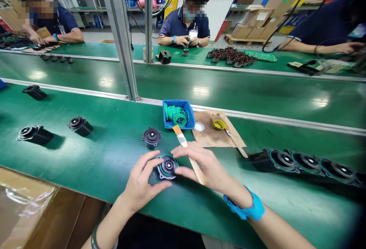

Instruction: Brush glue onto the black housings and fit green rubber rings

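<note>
A round black motor housing (168, 167) with a green sealing ring around its top stands on the bench in front of me. My left hand (141, 182) curves around its left side, index fingertip at the rim and thumb by the lower edge. From the other side, my right hand (204, 163) reaches to the rim with fingertips and thumb. A flat paintbrush (197, 171) with orange bristles is tucked in the right hand, its handle crossing the palm. Just behind stands another black housing (152, 137), on which I see no green ring.
A blue bin (193, 119) holds green rings. Beside it, stained cardboard (206, 138) carries a yellow roll-like container (219, 124) and a wooden-handled tool (238, 144). Ringed housings (310, 161) line the right; several more housings (80, 126) stand left. Co-workers sit across a metal frame (121, 31).
</note>
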### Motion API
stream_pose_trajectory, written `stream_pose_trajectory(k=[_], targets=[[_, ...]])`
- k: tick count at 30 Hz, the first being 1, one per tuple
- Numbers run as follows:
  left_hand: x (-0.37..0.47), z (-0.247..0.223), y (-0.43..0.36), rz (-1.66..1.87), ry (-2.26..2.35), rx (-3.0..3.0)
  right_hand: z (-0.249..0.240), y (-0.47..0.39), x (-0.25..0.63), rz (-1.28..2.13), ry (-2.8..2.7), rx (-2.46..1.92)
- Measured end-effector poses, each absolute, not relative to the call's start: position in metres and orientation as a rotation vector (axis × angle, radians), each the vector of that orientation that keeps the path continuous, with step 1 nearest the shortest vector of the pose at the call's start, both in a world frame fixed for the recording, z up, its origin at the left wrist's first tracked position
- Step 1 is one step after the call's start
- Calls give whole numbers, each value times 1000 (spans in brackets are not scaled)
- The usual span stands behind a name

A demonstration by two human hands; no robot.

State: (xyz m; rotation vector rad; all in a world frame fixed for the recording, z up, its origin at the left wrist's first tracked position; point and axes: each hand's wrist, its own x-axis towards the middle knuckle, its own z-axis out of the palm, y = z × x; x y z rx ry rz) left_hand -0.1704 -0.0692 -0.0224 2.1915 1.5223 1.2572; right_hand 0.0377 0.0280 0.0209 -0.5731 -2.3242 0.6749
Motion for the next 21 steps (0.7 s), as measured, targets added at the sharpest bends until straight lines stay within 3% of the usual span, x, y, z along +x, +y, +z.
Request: stream_pose_trajectory(k=[6,12,18,21], targets=[[-169,-30,-65,1421,1467,2358,-2,17,48,448,-2331,-387],[-166,-35,-69,1328,1531,2456,-10,11,50,240,-2291,-384],[-168,-27,-63,1297,1426,2310,5,39,41,607,-2347,-236],[-170,-25,-60,1307,1381,2259,3,45,43,616,-2315,-216]])
